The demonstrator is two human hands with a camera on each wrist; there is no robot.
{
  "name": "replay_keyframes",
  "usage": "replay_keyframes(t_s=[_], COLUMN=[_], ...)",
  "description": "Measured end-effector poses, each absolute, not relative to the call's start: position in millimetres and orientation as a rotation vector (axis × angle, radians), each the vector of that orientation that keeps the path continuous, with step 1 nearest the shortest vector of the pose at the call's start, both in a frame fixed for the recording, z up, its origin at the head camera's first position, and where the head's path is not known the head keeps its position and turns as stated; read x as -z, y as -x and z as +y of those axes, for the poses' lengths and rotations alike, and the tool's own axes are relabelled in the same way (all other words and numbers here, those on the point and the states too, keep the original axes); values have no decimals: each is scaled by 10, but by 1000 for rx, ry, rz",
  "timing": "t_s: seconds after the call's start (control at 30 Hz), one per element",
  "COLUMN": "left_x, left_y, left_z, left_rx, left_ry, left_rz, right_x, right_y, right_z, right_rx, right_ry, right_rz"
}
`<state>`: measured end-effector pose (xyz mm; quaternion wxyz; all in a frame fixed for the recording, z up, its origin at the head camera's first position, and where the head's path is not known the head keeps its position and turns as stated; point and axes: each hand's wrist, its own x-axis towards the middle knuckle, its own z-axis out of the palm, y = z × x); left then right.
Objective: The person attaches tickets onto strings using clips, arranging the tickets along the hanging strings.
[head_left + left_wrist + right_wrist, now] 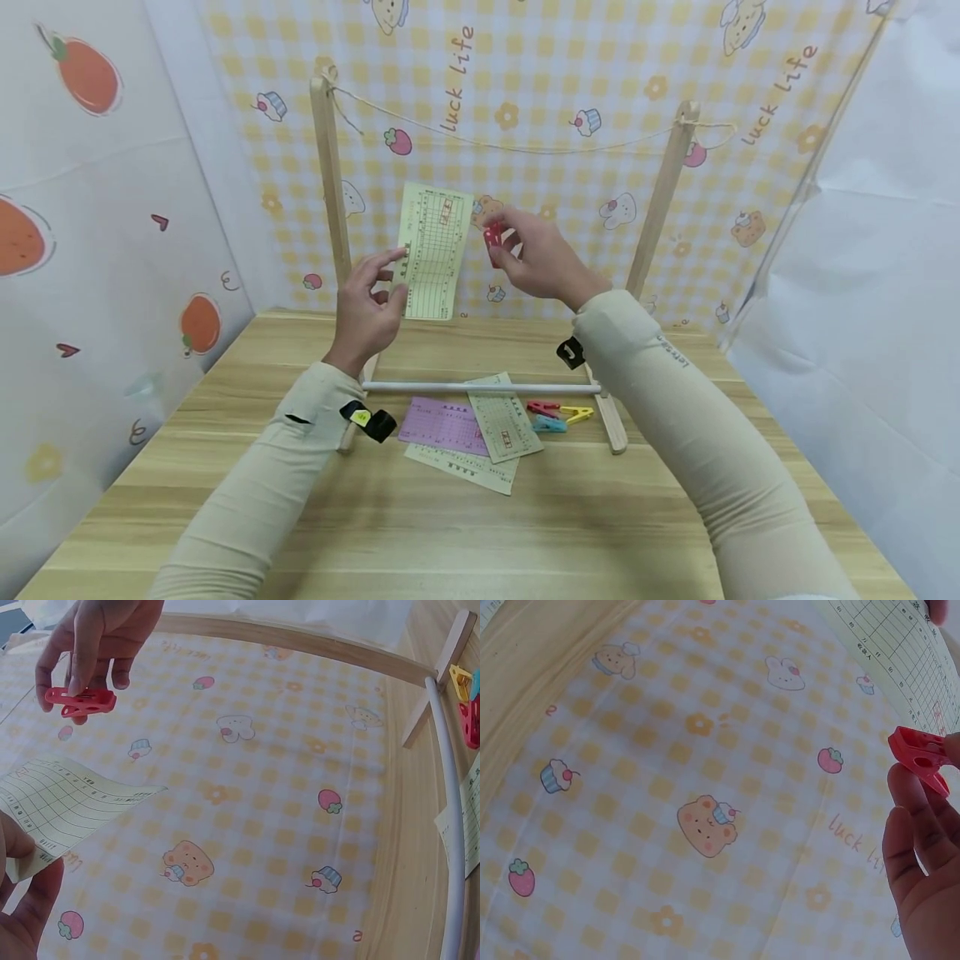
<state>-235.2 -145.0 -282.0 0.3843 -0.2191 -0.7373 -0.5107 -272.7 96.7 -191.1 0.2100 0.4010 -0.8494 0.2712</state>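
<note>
Raised over the table, my left hand (371,302) pinches a pale yellow-green printed form (435,254) by its left edge. The form stands nearly upright in the head view, and its far corner curls in the left wrist view. To its right, my right hand (542,254) holds a red plastic clothespin (493,243) between thumb and fingers. In the right wrist view the red clothespin (919,754) lies across the fingertips, a little apart from the form (900,656). A thin string (517,150) hangs slack above both hands.
Two wooden posts (330,167) carry the string, with a white rod (480,387) joining them low down. On the table lie a purple form (435,423), two pale forms (504,417) and red, yellow and blue clothespins (550,425). A checked cloth (510,50) hangs behind.
</note>
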Motion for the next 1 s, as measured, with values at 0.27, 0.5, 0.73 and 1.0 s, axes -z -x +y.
replay_keyframes(t_s=[0.27,0.5,0.73,1.0], left_x=[2781,2760,2683,2616], left_y=[2348,2334,2340,2331], left_z=[-1466,-1488,-1491,-1485], left_rx=[1270,1257,1237,1231], left_ry=[566,560,588,596], left_rz=[-1860,-1858,-1843,-1835], right_x=[1821,1775,1682,1583], right_y=[2714,2706,2702,2696], right_z=[982,973,962,927], right_rx=[-767,-779,-795,-809], right_ry=[-1126,-1144,-1149,-1171], right_rz=[-2316,-2281,-2261,-2247])
